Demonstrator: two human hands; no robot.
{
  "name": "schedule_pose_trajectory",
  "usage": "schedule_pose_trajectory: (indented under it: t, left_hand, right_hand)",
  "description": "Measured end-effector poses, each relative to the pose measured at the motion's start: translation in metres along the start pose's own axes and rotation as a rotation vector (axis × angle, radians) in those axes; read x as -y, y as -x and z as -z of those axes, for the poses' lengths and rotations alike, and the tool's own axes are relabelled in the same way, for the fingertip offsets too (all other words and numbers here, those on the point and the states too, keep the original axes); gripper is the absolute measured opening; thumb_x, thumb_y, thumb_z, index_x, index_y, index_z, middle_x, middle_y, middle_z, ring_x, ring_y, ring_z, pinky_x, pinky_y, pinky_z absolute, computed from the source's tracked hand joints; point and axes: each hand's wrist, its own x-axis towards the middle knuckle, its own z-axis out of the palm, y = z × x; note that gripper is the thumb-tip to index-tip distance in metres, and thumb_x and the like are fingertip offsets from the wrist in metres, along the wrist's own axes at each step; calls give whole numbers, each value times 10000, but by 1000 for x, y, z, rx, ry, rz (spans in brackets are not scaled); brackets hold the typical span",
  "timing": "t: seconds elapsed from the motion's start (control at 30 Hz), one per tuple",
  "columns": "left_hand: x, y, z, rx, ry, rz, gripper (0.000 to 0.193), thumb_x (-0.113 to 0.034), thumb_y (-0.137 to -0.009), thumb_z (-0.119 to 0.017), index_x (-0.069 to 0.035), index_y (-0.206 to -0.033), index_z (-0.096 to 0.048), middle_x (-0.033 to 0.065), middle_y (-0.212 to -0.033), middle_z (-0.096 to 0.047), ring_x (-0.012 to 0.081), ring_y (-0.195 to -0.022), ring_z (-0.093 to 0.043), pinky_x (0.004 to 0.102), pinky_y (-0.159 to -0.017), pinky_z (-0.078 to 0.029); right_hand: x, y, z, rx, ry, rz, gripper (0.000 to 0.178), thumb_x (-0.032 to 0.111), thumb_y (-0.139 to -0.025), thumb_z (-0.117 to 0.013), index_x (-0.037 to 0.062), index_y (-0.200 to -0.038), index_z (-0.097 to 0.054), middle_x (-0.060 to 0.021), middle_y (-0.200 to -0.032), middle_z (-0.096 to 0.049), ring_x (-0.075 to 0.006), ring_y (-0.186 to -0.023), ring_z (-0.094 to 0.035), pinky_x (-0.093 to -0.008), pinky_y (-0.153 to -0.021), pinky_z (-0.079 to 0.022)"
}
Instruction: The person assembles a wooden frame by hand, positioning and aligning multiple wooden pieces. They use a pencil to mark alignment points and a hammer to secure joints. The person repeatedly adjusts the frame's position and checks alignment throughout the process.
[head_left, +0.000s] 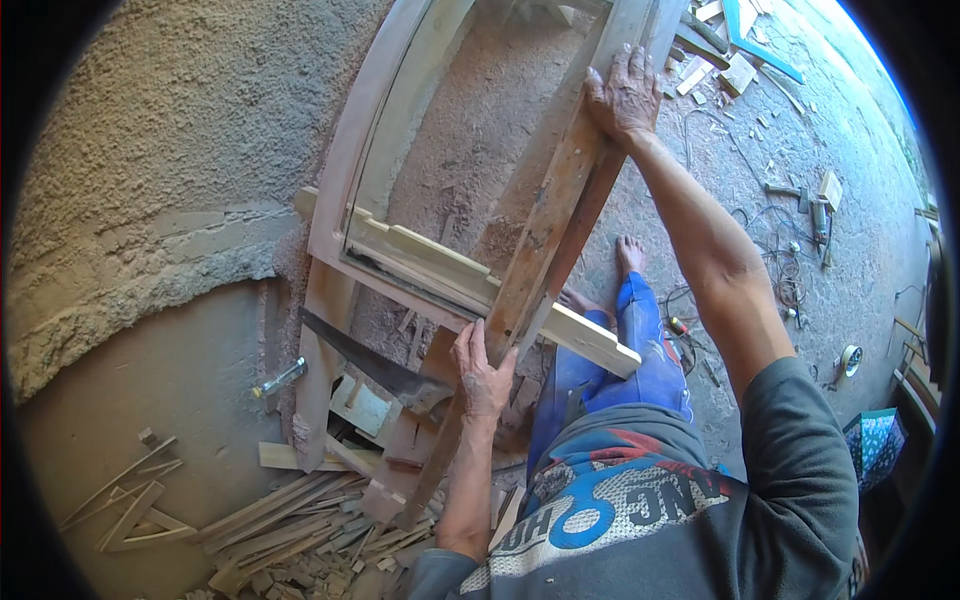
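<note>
A large arched wooden frame (pixel 325 205), with what looks like a glass pane, leans in front of me. A worn brown wooden beam (pixel 545 225) runs along its right side. My left hand (pixel 485 378) is closed on the beam's lower end, with fingers and thumb on either side. Higher up, my right hand (pixel 628 98) lies on the beam with its fingers stretched out and thumb apart. A pale notched wooden strip (pixel 592 340) crosses low through the frame, its right end jutting out past the beam. Beneath my left hand's side, a handsaw blade (pixel 365 355) shows.
Offcuts (pixel 300 530) pile up at lower left beside a rough wall (pixel 180 150). On the dusty floor to the right lie a hammer (pixel 790 190), tangled cables (pixel 785 270) and a tape roll (pixel 850 360). A folded patterned umbrella (pixel 873 450) is at far right.
</note>
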Motion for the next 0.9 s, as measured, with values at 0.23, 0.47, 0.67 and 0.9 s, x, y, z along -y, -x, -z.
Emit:
schedule_pose_trajectory:
  t: [0.23, 0.47, 0.67, 0.9]
  left_hand:
    - [2, -1, -10, -76, -51, -32, 758, -238, -764, -857, 9, -1389, -506, 204, -1316, -518, 380, -1228, -484, 506, -1067, -403]
    - [2, -3, -13, -122, -118, -85, 724, -272, -782, -836, 21, -1363, -519, 205, -1302, -525, 388, -1218, -499, 506, -1042, -436]
    - [1, -2, -16, -144, -118, -97, 701, -278, -794, -815, 27, -1353, -522, 205, -1296, -533, 386, -1215, -507, 506, -1043, -437]
    - [2, 0, -15, -130, -81, -59, 691, -263, -794, -821, 34, -1349, -536, 199, -1304, -539, 384, -1226, -507, 505, -1054, -429]
  right_hand:
    - [-4, 0, -2, -48, 28, 37, 813, 535, -987, -427, -38, -1554, -323, -297, -1616, -288, -438, -1527, -225, -532, -1244, -131]
    - [-3, 0, -2, -36, 16, 23, 820, 538, -986, -433, -26, -1566, -303, -292, -1622, -277, -435, -1532, -212, -522, -1247, -135]
    - [-2, 0, -2, -27, 19, 20, 823, 540, -983, -433, -20, -1571, -296, -285, -1626, -275, -428, -1536, -208, -513, -1248, -137]
    - [0, -1, -3, -11, 22, 16, 821, 540, -984, -421, -24, -1569, -298, -287, -1631, -266, -424, -1538, -208, -512, -1249, -135]
